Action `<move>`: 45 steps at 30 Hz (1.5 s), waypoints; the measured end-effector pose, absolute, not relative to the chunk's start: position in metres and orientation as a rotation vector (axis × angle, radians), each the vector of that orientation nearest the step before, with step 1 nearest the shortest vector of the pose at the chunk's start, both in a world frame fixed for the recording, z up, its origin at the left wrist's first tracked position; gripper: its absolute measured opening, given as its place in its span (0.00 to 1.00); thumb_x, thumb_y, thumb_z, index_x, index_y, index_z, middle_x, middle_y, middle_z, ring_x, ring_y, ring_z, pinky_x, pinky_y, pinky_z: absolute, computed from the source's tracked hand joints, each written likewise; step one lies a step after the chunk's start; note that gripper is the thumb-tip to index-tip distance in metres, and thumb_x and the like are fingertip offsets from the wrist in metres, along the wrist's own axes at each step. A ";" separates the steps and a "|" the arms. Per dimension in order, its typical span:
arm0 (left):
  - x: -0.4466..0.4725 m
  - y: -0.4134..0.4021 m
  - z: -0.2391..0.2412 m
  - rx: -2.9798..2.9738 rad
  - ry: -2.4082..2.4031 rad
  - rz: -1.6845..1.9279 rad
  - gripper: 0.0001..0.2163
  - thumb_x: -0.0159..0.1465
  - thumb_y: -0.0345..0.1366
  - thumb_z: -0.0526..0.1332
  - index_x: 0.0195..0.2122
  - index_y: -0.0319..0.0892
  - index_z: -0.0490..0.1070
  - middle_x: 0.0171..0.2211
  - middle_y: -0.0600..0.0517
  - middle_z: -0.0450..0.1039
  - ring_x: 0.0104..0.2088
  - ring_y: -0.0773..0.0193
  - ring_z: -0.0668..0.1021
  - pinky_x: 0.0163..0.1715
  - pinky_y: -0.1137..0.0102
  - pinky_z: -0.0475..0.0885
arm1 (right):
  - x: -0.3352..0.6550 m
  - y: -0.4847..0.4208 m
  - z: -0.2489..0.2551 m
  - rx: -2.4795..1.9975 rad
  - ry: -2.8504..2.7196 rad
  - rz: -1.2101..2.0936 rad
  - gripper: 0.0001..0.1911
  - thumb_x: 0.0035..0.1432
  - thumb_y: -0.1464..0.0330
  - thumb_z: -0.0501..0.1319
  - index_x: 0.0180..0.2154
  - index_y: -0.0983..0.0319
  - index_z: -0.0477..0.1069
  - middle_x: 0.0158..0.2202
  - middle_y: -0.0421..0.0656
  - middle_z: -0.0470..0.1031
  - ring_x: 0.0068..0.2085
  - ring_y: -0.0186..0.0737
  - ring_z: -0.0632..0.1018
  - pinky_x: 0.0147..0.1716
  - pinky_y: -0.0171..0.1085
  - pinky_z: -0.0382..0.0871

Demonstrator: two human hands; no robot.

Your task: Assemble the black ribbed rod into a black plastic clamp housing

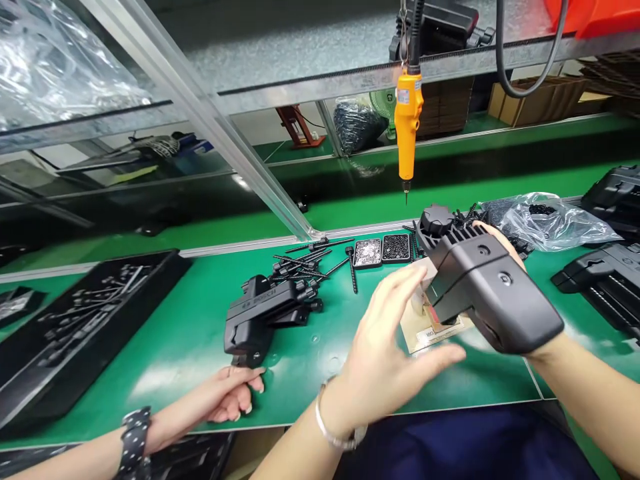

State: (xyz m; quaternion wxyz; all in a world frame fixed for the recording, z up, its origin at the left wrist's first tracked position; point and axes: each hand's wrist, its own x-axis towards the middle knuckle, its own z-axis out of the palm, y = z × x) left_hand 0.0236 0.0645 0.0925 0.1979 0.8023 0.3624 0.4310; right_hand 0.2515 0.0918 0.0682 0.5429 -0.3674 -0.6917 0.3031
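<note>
My right hand, mostly hidden, grips a black plastic housing from behind; only some fingers and the wrist show. The housing is tilted, with two round screw recesses, ribs and a black knob at its far end. My left hand, wearing a bracelet, is just left of the housing with thumb and fingers apart. Its fingertips are close to a pale block; whether they touch it I cannot tell. Under the housing lies a tan board fixture with a label.
A co-worker's hand touches a similar black device at left. Long black screws and two small parts trays lie behind. An orange electric screwdriver hangs overhead. A clear plastic bag and more housings are at right.
</note>
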 end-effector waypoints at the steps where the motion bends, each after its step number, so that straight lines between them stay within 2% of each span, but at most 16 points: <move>1: 0.026 0.076 0.088 2.262 1.037 1.213 0.40 0.63 0.48 0.79 0.74 0.53 0.65 0.67 0.41 0.76 0.68 0.42 0.78 0.68 0.47 0.77 | 0.252 0.098 0.069 -0.852 -1.635 0.735 0.39 0.71 0.50 0.67 0.75 0.48 0.56 0.72 0.49 0.68 0.69 0.57 0.75 0.68 0.54 0.76; 5: 0.035 0.103 0.070 2.298 1.039 1.248 0.29 0.63 0.45 0.79 0.63 0.46 0.74 0.61 0.41 0.82 0.66 0.42 0.80 0.67 0.46 0.78 | 0.248 0.108 0.063 -0.823 -1.660 0.749 0.40 0.71 0.47 0.67 0.75 0.46 0.54 0.68 0.48 0.73 0.63 0.55 0.79 0.61 0.53 0.81; 8: 0.035 0.107 0.061 2.325 1.032 1.218 0.21 0.66 0.39 0.76 0.58 0.45 0.77 0.57 0.42 0.84 0.67 0.42 0.78 0.67 0.45 0.78 | 0.248 0.109 0.055 -0.758 -1.753 0.810 0.45 0.69 0.52 0.69 0.76 0.47 0.47 0.61 0.50 0.76 0.54 0.52 0.84 0.53 0.50 0.84; 11: 0.030 0.108 0.053 2.322 1.055 1.187 0.18 0.66 0.36 0.75 0.56 0.48 0.78 0.60 0.43 0.81 0.71 0.39 0.74 0.68 0.40 0.75 | 0.250 0.111 0.051 -0.705 -1.805 0.829 0.42 0.66 0.60 0.71 0.72 0.49 0.52 0.62 0.51 0.74 0.53 0.51 0.84 0.52 0.48 0.84; 14: 0.027 0.109 0.044 2.304 1.084 1.186 0.19 0.66 0.38 0.75 0.57 0.51 0.79 0.66 0.42 0.75 0.74 0.36 0.69 0.69 0.35 0.73 | 0.253 0.115 0.054 -0.673 -1.856 0.835 0.37 0.66 0.65 0.70 0.69 0.49 0.57 0.66 0.51 0.72 0.58 0.51 0.82 0.58 0.51 0.80; 17: 0.027 0.108 0.035 2.297 1.111 1.200 0.21 0.66 0.42 0.76 0.58 0.50 0.78 0.70 0.39 0.70 0.76 0.35 0.66 0.70 0.34 0.71 | 0.257 0.118 0.058 -0.688 -1.900 0.787 0.37 0.65 0.67 0.71 0.69 0.46 0.59 0.64 0.48 0.73 0.61 0.51 0.80 0.63 0.52 0.76; 22: 0.028 0.109 0.024 2.295 1.055 1.263 0.26 0.66 0.39 0.75 0.64 0.49 0.74 0.73 0.36 0.67 0.77 0.36 0.65 0.71 0.34 0.68 | 0.263 0.122 0.060 -0.757 -1.971 0.511 0.33 0.65 0.63 0.73 0.67 0.50 0.66 0.57 0.49 0.75 0.59 0.52 0.79 0.58 0.48 0.79; 24: 0.026 0.111 0.020 2.271 1.005 1.243 0.28 0.66 0.37 0.74 0.67 0.50 0.72 0.74 0.36 0.66 0.77 0.37 0.65 0.71 0.35 0.68 | 0.264 0.124 0.060 -0.743 -1.993 0.447 0.33 0.65 0.63 0.73 0.67 0.50 0.66 0.56 0.49 0.73 0.59 0.52 0.78 0.56 0.49 0.79; 28: 0.030 0.116 0.011 2.145 0.921 1.206 0.28 0.64 0.34 0.74 0.64 0.50 0.72 0.75 0.36 0.61 0.75 0.37 0.68 0.70 0.39 0.71 | 0.264 0.129 0.054 -0.694 -2.008 0.409 0.36 0.65 0.64 0.73 0.69 0.48 0.62 0.56 0.49 0.70 0.59 0.53 0.77 0.55 0.50 0.79; 32: 0.051 0.119 -0.001 1.984 0.867 1.299 0.40 0.55 0.33 0.77 0.66 0.49 0.61 0.68 0.37 0.65 0.69 0.38 0.73 0.66 0.39 0.74 | 0.258 0.126 0.048 -0.727 -2.016 0.390 0.39 0.65 0.66 0.68 0.72 0.44 0.56 0.59 0.48 0.67 0.61 0.55 0.77 0.56 0.52 0.81; 36: 0.071 0.125 -0.010 1.940 0.860 1.458 0.32 0.58 0.33 0.74 0.62 0.50 0.66 0.55 0.44 0.72 0.56 0.44 0.79 0.56 0.46 0.81 | 0.267 0.116 0.046 -0.762 -2.058 0.363 0.39 0.66 0.68 0.64 0.74 0.46 0.56 0.63 0.51 0.67 0.63 0.56 0.77 0.57 0.52 0.82; 39: 0.074 0.128 -0.013 1.950 0.854 1.487 0.29 0.60 0.35 0.75 0.62 0.52 0.70 0.55 0.45 0.73 0.54 0.45 0.79 0.54 0.46 0.82 | 0.294 0.126 0.056 -0.891 -2.099 0.542 0.35 0.70 0.63 0.64 0.74 0.47 0.59 0.69 0.52 0.69 0.67 0.55 0.77 0.63 0.53 0.80; 40: 0.074 0.128 -0.014 1.947 0.858 1.485 0.30 0.60 0.37 0.76 0.63 0.52 0.70 0.55 0.44 0.74 0.53 0.46 0.79 0.53 0.46 0.83 | 0.302 0.138 0.061 -0.943 -2.091 0.612 0.32 0.71 0.60 0.65 0.72 0.48 0.61 0.68 0.51 0.72 0.66 0.54 0.79 0.63 0.52 0.80; 42: 0.074 0.129 -0.017 1.930 0.855 1.509 0.31 0.59 0.40 0.77 0.62 0.52 0.71 0.55 0.44 0.74 0.52 0.45 0.79 0.51 0.46 0.83 | 0.310 0.172 0.068 -1.004 -2.028 0.666 0.24 0.74 0.55 0.63 0.66 0.53 0.71 0.56 0.50 0.81 0.56 0.51 0.85 0.56 0.50 0.83; 43: 0.075 0.129 -0.019 1.924 0.849 1.519 0.31 0.58 0.42 0.77 0.62 0.52 0.72 0.55 0.43 0.74 0.52 0.45 0.79 0.51 0.46 0.83 | 0.307 0.193 0.069 -1.069 -1.991 0.580 0.20 0.74 0.53 0.62 0.58 0.57 0.77 0.49 0.49 0.83 0.49 0.50 0.86 0.51 0.49 0.84; 45: 0.074 0.130 -0.023 1.927 0.840 1.528 0.30 0.58 0.43 0.78 0.61 0.51 0.73 0.55 0.42 0.74 0.53 0.44 0.79 0.52 0.45 0.83 | 0.284 0.237 0.065 -1.099 -2.027 0.558 0.19 0.75 0.54 0.61 0.44 0.62 0.82 0.43 0.50 0.84 0.44 0.49 0.85 0.46 0.48 0.83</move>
